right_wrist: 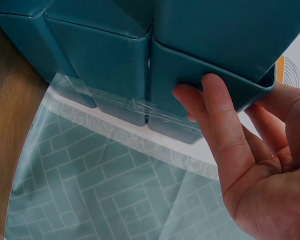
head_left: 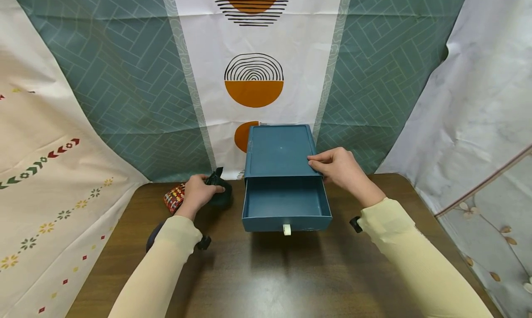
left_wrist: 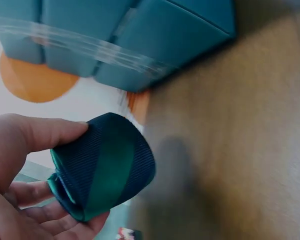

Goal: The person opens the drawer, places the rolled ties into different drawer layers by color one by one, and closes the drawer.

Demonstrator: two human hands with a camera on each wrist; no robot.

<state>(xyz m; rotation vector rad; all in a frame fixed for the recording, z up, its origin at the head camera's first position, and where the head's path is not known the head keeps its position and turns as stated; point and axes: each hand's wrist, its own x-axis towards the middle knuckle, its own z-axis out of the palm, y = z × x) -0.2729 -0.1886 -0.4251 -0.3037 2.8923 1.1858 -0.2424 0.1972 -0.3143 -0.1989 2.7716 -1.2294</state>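
In the head view, my left hand [head_left: 197, 193] is over the left side of the table, holding a rolled necktie [left_wrist: 110, 165] between thumb and fingers. Dark green and navy stripes show on the roll in the left wrist view. My right hand [head_left: 338, 168] touches the upper right edge of a blue drawer unit [head_left: 280, 149], its fingers [right_wrist: 222, 110] lying against the side wall. The unit's top drawer [head_left: 287, 223] is pulled out toward me, with a pale tab on its front and its inner floor in sight.
A red multicoloured patterned roll [head_left: 174, 198] lies left of my left hand. Part of a dark navy thing [head_left: 154, 237] shows behind the left forearm. Clear tape [right_wrist: 125, 102] runs across the stacked units. Patterned cloths hang behind and beside the brown table [head_left: 270, 281].
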